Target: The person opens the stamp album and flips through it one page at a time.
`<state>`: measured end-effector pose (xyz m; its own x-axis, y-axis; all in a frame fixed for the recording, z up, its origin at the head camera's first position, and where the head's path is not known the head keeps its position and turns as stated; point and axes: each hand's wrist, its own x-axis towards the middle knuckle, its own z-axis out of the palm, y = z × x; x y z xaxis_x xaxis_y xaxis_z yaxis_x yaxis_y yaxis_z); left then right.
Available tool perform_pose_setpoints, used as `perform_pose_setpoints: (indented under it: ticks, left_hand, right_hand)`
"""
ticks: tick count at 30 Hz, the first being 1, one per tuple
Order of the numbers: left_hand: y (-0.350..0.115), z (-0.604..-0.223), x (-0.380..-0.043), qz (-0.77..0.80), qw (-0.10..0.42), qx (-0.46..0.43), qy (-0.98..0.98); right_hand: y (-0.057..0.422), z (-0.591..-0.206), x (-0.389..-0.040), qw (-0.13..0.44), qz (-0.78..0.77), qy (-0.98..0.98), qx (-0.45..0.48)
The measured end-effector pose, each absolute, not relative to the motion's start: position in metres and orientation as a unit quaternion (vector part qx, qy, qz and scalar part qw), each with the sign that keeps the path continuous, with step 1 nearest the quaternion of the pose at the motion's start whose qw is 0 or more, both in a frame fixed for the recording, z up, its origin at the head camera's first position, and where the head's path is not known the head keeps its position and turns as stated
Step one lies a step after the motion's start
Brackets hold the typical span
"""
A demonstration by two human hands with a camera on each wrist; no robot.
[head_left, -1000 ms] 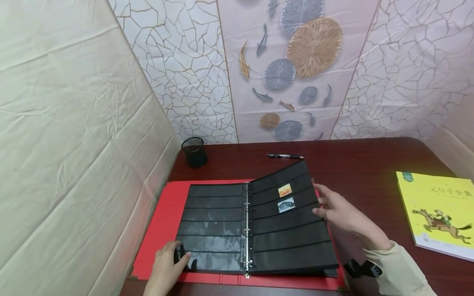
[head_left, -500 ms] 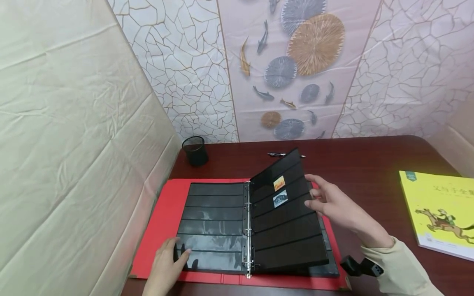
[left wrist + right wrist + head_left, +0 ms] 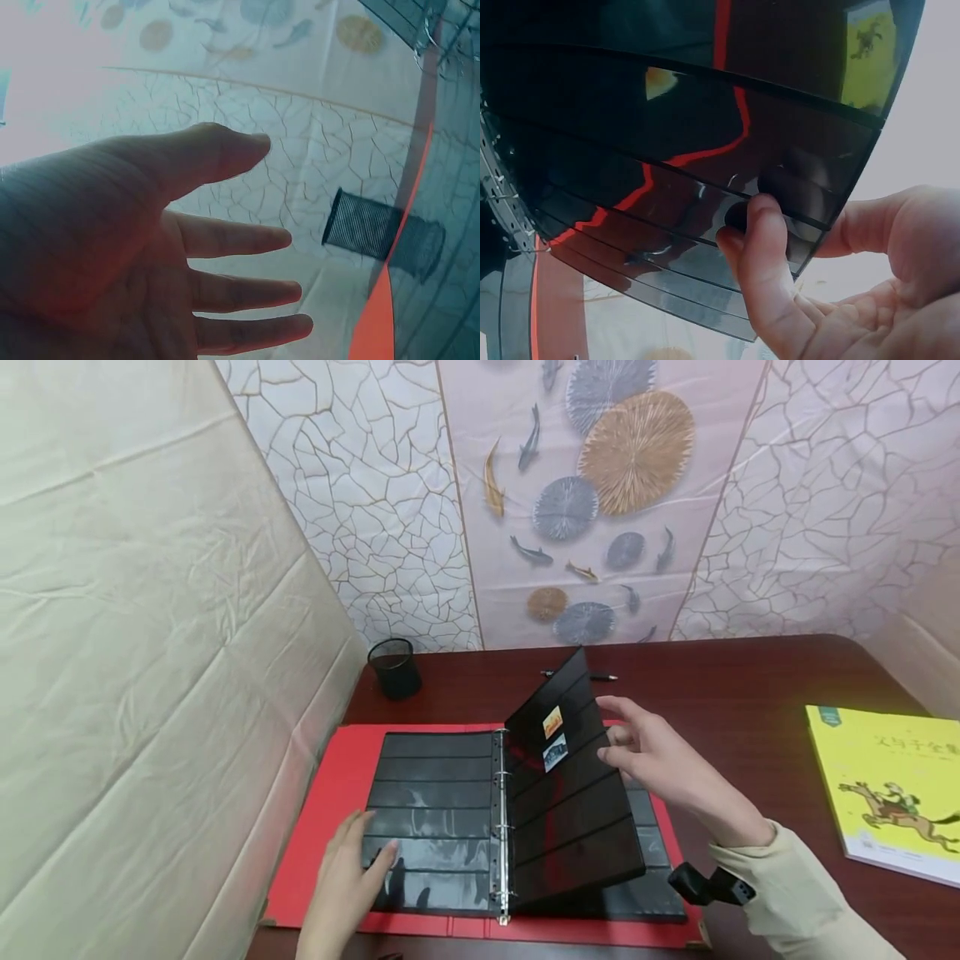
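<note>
I see a red ring binder [image 3: 315,827] lying open on the dark wooden table [image 3: 750,693], its black pocket pages spread to either side of the metal rings [image 3: 498,827]; my right hand [image 3: 660,760] has the outer edge of one black page [image 3: 570,802] pinched between thumb and fingers, and the page stands tilted up off the right stack, hinged at the rings; the right wrist view shows the fingers [image 3: 769,255] curled onto the glossy page face with the thumb behind its edge; 2 stamps sit in the upper pockets of that lifted page, an orange one [image 3: 552,722] above a grey-blue one [image 3: 555,752]. My left hand [image 3: 345,881] lies flat on the lower corner of the left page [image 3: 427,777], fingers straight and spread, pressing down and gripping nothing; the left wrist view shows the same open palm [image 3: 135,255]. Behind the binder a black mesh pen cup [image 3: 393,667] stands near the left wall; a pen [image 3: 600,677] lies on the table beyond the lifted page, partly hidden by it; a yellow picture book [image 3: 885,785] lies well apart at the right edge.
</note>
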<state>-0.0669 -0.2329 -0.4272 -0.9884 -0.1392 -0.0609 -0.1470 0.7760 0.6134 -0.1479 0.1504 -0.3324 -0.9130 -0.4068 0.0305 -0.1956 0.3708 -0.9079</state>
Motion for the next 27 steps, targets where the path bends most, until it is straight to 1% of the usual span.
perform_pose_setpoints:
  ticks: [6, 12, 24, 27]
  left_hand:
    - [-0.218, -0.424, -0.066, 0.338, -0.017, -0.056, 0.939]
    - [-0.208, -0.418, -0.068, 0.345, -0.039, -0.041, 0.937]
    - [-0.185, -0.392, -0.081, 0.370, -0.072, 0.030, 0.926]
    - [-0.179, -0.386, -0.083, 0.374, -0.081, 0.044, 0.923]
  right_hand:
    - [0.145, -0.330, -0.151, 0.104, -0.519, 0.828, -0.184]
    - [0.134, -0.327, -0.153, 0.107, -0.518, 0.823, -0.205]
    - [0.100, -0.314, -0.158, 0.085, -0.513, 0.823, -0.230]
    - [0.094, -0.312, -0.160, 0.073, -0.513, 0.820, -0.242]
